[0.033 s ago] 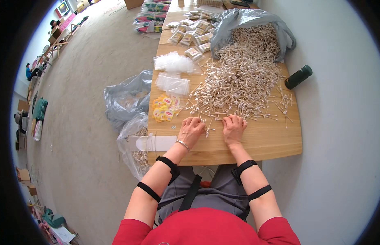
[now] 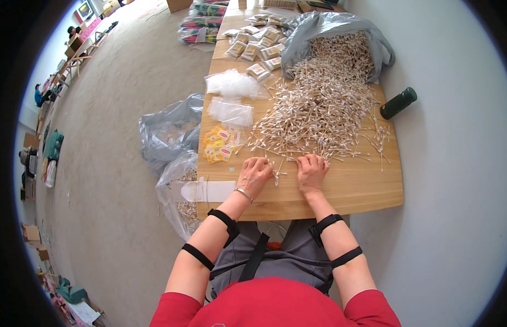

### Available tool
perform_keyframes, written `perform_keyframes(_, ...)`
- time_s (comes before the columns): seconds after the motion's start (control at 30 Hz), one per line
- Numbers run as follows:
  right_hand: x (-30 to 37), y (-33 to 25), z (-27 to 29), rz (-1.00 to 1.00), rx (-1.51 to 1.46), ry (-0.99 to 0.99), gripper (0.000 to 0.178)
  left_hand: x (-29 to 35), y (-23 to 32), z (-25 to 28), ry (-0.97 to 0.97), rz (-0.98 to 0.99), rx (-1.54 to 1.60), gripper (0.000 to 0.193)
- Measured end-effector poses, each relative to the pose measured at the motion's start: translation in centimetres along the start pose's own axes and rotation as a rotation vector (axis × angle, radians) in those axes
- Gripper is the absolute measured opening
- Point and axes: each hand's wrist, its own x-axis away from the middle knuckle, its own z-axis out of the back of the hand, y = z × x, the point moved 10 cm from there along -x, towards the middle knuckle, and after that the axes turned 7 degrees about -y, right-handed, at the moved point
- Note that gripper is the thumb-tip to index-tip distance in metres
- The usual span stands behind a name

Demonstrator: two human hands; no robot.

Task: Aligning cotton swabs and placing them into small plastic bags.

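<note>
A large heap of cotton swabs spreads over the wooden table and spills from a grey plastic bag. My left hand is closed around a small bunch of cotton swabs, whose white tips stick out on its right side. Just right of it, my right hand has its fingers pinched together at the near edge of the heap; a swab seems to reach its fingertips, but the fingers hide most of the grip. Yellow printed cards lie beyond my left hand.
Clear plastic sleeves and filled packets lie along the table's left side. A white strip sits by my left wrist. The dark green bottle stands at the right edge near the wall. Plastic bags stand left of the table.
</note>
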Motion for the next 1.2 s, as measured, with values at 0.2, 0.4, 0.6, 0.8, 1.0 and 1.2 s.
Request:
perform_keyframes(0.2,0.6,-1.0,-0.6,0.049,0.021,-0.050,0.007,1.7,0.4,0.2,-0.055,0.014,0.070,0.028)
perform_keyframes(0.4,0.9,-2.6,-0.8,0.069,-0.058,-0.038,0.007,1.0,1.5,0.3,-0.047,-0.066,-0.004,0.022)
perform_keyframes(0.6,0.8,-2.8,-1.2,0.085,-0.092,-0.077,0.007,1.5,-0.2,-0.4,-0.038,0.023,0.112,0.015)
perform_keyframes(0.8,1.3,-2.5,-0.9,0.084,-0.107,-0.030,0.008,2.5,-3.6,2.5,0.147,0.334,0.307,0.015)
perform_keyframes(1.0,1.3,-2.9,-1.2,0.066,-0.094,-0.048,0.009,4.6,-3.8,1.8,0.058,0.212,0.172,0.018)
perform_keyframes(1.2,2.0,-3.6,-1.4,0.113,-0.127,-0.098,0.007,5.5,-3.0,3.2,0.118,0.315,0.115,0.034)
